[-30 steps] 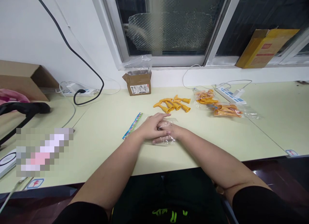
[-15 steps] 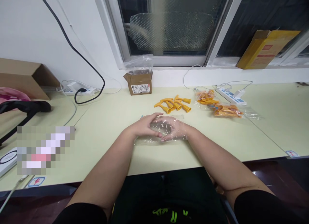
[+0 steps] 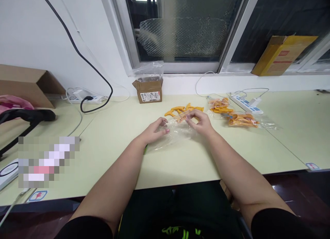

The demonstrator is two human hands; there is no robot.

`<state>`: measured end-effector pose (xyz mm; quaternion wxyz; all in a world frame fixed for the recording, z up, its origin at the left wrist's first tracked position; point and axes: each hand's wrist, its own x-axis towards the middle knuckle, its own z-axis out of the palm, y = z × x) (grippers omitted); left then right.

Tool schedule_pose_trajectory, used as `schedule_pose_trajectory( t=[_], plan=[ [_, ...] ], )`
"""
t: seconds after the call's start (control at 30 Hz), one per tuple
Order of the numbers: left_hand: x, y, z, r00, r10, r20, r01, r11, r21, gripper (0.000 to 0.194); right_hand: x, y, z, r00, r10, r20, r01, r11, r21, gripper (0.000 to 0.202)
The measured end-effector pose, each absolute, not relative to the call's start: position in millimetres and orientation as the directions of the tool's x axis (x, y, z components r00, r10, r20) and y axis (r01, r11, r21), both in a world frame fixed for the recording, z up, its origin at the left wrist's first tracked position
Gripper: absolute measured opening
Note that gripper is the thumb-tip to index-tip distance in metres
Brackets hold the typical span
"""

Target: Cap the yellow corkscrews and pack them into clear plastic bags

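A clear plastic bag (image 3: 175, 134) is spread between my hands just above the pale tabletop. The curled fingers and thumb of my left hand (image 3: 154, 131) hold its left side, with a small gap showing between thumb and forefinger. At the bag's upper right edge, my right hand (image 3: 202, 122) pinches the film between thumb and fingers. Loose orange-yellow plastic pieces, horn-like with flared ends (image 3: 177, 110), lie just behind the bag, partly hidden by it and my right hand.
Two clear bags of similar orange pieces (image 3: 220, 106) (image 3: 242, 119) lie to the right, near a white power strip (image 3: 246, 103). A small cardboard box (image 3: 149, 91) stands at the wall. On the left are a black cable (image 3: 96, 72), another power strip (image 3: 96, 99) and a larger box (image 3: 23, 82).
My hands have moved apart. The right one has risen from the bag's middle to its upper right edge, lifting the film; the left has shifted slightly and lets the bag spread.
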<state>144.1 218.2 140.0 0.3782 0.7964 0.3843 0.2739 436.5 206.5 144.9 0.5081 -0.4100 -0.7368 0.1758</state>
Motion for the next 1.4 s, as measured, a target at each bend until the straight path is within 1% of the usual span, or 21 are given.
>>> schedule_pose_trajectory(
  t=[0.07,0.17,0.3,0.37,0.47,0.63,0.7,0.77,0.87,0.93,1.0,1.03,1.1,1.17,1.23,1.3,1.33,1.4],
  plan=[
    [143.5,219.9,137.2,0.545,0.826,0.146,0.407,-0.413,0.815,0.051,450.3,219.2,137.2,-0.013,0.772,0.636,0.549,0.537,-0.640,0.018],
    [143.6,220.9,135.0,0.539,0.828,0.152,0.407,-0.415,0.814,0.048,468.8,239.7,117.9,0.043,0.816,0.577,0.668,0.406,-0.624,0.030],
    [144.4,221.1,134.7,0.534,0.832,0.151,0.403,-0.407,0.819,0.048,479.7,257.9,96.2,0.028,0.885,0.465,0.703,0.314,-0.639,0.036],
    [144.7,221.1,135.3,0.524,0.837,0.156,0.404,-0.406,0.820,0.046,480.0,260.6,93.4,0.073,0.921,0.383,0.733,0.211,-0.646,0.036],
    [145.2,221.2,136.1,0.503,0.846,0.175,0.407,-0.411,0.816,0.041,478.7,257.9,97.6,0.145,0.955,0.258,0.791,0.045,-0.611,0.034],
    [144.7,223.8,134.0,0.469,0.867,0.169,0.432,-0.392,0.812,0.038,479.5,246.1,110.9,0.281,0.953,0.111,0.811,-0.174,-0.558,0.024],
    [144.0,225.9,132.0,0.450,0.877,0.166,0.437,-0.379,0.816,0.038,481.1,242.0,115.1,0.317,0.944,0.089,0.795,-0.213,-0.568,0.023],
    [143.5,228.1,130.0,0.417,0.894,0.164,0.440,-0.356,0.824,0.036,482.6,239.3,118.4,0.329,0.942,0.064,0.721,-0.207,-0.661,0.025],
    [143.3,230.3,128.3,0.383,0.911,0.153,0.435,-0.325,0.840,0.034,483.2,238.3,123.2,0.342,0.939,-0.022,0.477,-0.194,-0.857,0.030],
    [143.7,230.9,128.1,0.382,0.912,0.148,0.428,-0.317,0.847,0.034,481.6,238.7,127.5,0.359,0.932,-0.043,0.313,-0.164,-0.936,0.033],
    [144.5,230.7,128.7,0.378,0.914,0.150,0.427,-0.315,0.847,0.034,478.6,238.1,133.5,0.353,0.935,-0.030,0.150,-0.088,-0.985,0.034],
    [145.2,230.6,129.1,0.373,0.915,0.153,0.430,-0.316,0.845,0.034,476.8,236.9,137.0,0.322,0.946,-0.033,0.054,-0.053,-0.997,0.034],
    [146.7,230.2,130.2,0.361,0.919,0.157,0.440,-0.316,0.841,0.033,473.4,232.5,144.3,0.207,0.976,-0.067,-0.142,-0.037,-0.989,0.038],
    [148.0,230.2,131.0,0.346,0.926,0.154,0.448,-0.307,0.839,0.032,471.1,226.1,150.7,0.049,0.993,-0.104,-0.271,-0.087,-0.959,0.041],
    [148.9,230.7,131.2,0.335,0.931,0.148,0.451,-0.296,0.842,0.032,470.1,219.9,154.9,-0.103,0.986,-0.130,-0.301,-0.155,-0.941,0.037],
    [149.1,231.5,130.8,0.332,0.931,0.148,0.446,-0.294,0.846,0.032,469.8,215.4,156.6,-0.217,0.964,-0.154,-0.274,-0.212,-0.938,0.034],
    [149.0,232.0,130.5,0.333,0.931,0.149,0.443,-0.294,0.847,0.032,469.7,214.0,156.7,-0.245,0.956,-0.161,-0.258,-0.225,-0.940,0.033],
    [148.7,232.7,130.0,0.330,0.932,0.150,0.438,-0.292,0.850,0.032,469.3,212.7,156.2,-0.244,0.956,-0.162,-0.235,-0.220,-0.947,0.036]
  ],
)
